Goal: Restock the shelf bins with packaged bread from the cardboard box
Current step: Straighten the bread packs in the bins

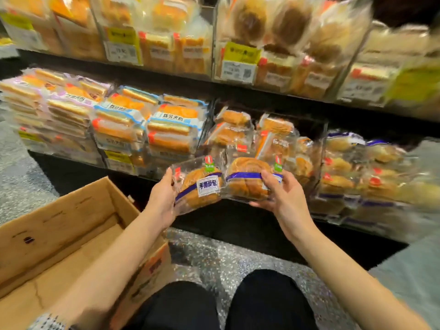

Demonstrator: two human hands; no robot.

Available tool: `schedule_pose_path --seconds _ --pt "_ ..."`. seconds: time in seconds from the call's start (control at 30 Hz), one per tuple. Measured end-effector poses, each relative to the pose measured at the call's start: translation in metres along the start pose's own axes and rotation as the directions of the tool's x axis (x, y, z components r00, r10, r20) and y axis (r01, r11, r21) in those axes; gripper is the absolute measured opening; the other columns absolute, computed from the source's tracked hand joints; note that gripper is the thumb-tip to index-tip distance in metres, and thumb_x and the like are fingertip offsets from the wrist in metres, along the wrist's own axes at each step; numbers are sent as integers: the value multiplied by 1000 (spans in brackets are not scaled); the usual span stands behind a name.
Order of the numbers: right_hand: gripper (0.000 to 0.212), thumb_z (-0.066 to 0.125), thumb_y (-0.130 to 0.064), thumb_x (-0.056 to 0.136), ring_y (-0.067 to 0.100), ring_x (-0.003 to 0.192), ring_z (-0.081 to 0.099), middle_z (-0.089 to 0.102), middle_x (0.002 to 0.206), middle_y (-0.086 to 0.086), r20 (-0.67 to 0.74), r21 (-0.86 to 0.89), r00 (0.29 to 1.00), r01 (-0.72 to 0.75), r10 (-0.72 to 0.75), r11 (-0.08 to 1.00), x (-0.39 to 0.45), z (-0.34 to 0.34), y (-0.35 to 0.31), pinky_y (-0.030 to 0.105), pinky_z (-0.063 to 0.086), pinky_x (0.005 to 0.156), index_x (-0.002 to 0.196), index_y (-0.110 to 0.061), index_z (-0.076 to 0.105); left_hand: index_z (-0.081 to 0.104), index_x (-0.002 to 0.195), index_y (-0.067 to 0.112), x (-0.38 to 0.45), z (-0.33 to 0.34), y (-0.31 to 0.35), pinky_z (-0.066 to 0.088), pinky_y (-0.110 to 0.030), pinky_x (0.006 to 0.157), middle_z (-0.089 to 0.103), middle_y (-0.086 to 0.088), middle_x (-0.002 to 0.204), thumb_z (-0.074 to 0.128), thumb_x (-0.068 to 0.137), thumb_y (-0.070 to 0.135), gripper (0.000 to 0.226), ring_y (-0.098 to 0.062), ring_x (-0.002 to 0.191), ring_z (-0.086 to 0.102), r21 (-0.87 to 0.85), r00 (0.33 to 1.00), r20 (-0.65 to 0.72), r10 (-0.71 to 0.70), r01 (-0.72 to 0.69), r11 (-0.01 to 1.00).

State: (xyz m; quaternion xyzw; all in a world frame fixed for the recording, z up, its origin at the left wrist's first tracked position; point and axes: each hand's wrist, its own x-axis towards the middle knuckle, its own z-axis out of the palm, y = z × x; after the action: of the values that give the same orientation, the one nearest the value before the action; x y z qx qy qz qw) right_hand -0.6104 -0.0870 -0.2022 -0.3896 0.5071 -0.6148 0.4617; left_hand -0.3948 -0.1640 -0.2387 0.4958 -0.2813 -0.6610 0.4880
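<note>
A dark shelving unit [152, 75] fills the upper half of my view, from nine o'clock across to three o'clock, with two levels of clear bins packed with wrapped bread. The upper level is blurred; yellow price tags [240, 52] hang on the bin fronts. On the lower level, at ten o'clock, flat sandwich-style packs [166, 126] are stacked high. At one o'clock sits a clear bin [319, 139] only partly filled with round bread packs, and at three o'clock another bin [352, 177] holds buns in blue-banded wrappers.

At seven o'clock an open cardboard box [71, 225] stands on the speckled floor [228, 253], just beside my left forearm; the part of its inside that I can see shows only bare cardboard. My knees in dark trousers [223, 303] are at six o'clock.

At the centre I hold two packs of round bread side by side, edges touching, in front of the lower shelf. My left hand [162, 194] supports the left pack [200, 186] from its side, fingers straight along the wrapper. My right hand [278, 194] grips the right pack [245, 179], fingers curled over its top and thumb beneath.
</note>
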Motion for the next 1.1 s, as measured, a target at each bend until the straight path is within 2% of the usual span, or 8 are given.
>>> schedule_pose_path --seconds 0.1,0.23,0.37,0.53,0.67,0.77,0.93,1.1 --pt "75 70 -36 71 22 90 72 68 114 6 -94 -29 994 56 -59 998 -2 -45 -25 34 59 57 136 -17 39 62 118 15 -4 52 -2 57 -33 52 74 -9 87 26 102 47 51 -22 71 72 31 989 131 -72 68 997" --pt "105 81 -64 52 18 106 66 61 126 2 -245 -125 956 134 -161 983 -6 -98 -57 52 54 86 141 -31 36 58 126 14 -16 118 0 58 -35 66 73 -12 93 29 99 54 56 -22 76 72 67 933 329 -146 131 989" --pt "86 78 -59 57 20 104 66 71 102 -5 -345 -115 916 177 -206 977 -6 -150 -79 60 48 92 132 -34 45 54 129 7 -33 180 1 55 -17 57 66 -1 58 40 98 44 51 -9 36 57 44 836 515 -191 197 979" --pt "108 83 -71 32 24 106 64 64 120 2 -435 -63 880 184 -193 981 1 -203 -96 47 50 88 127 -36 45 66 88 5 -45 239 -4 55 -22 50 66 -7 64 53 89 17 18 -16 52 62 107 790 566 -235 212 971" --pt "81 74 -41 76 23 94 67 57 130 14 -487 -34 863 132 -132 991 14 -242 -109 36 58 71 143 -22 32 53 123 3 -44 281 -14 56 -28 56 68 -12 98 63 86 10 39 -16 70 71 245 875 481 -51 -78 966" --pt "72 65 -26 89 23 85 68 53 131 15 -513 -55 854 64 -83 996 32 -271 -115 29 56 50 147 -17 24 42 134 13 -32 305 -22 57 -42 84 62 -10 119 70 84 18 57 -21 97 67 398 890 426 163 -346 850" --pt "75 66 -23 89 22 78 63 49 135 15 -524 -163 851 -58 -37 985 60 -292 -115 25 52 42 149 -13 21 9 151 23 -23 328 -30 40 -42 107 42 -12 145 57 94 17 76 -29 125 50 592 821 529 213 -537 600" --pt "78 68 -24 87 31 96 64 44 141 15 -512 -336 859 -175 -23 926 80 -294 -102 35 58 49 149 -13 22 40 143 15 -20 333 -43 18 -33 115 4 -13 159 44 99 10 44 -29 145 17 697 730 597 332 -677 236"
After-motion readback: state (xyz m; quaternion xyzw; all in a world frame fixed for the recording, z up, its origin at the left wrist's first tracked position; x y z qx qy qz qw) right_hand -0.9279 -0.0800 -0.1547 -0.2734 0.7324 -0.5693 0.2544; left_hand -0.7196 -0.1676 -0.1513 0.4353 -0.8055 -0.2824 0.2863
